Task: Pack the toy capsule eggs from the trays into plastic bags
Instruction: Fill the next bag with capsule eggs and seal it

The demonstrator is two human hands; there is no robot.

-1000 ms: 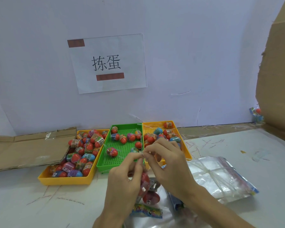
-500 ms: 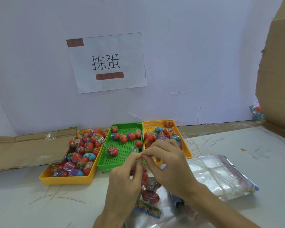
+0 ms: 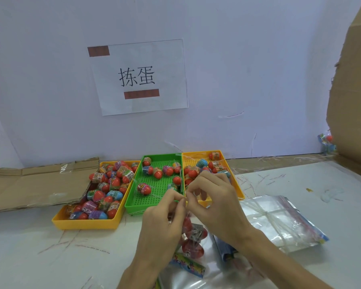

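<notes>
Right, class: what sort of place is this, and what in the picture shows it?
Probably a small hand-packing workstation. A green tray and two yellow trays hold toy capsule eggs, a bundle of empty plastic bags lies beside them, and a printed sign is taped to the wall.

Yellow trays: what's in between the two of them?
In the head view, a green tray sits between the left yellow tray and the right yellow tray, holding a few capsule eggs.

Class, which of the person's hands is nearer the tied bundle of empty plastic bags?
Right. The right hand is just left of the bundle; the left hand lies farther left.
</notes>
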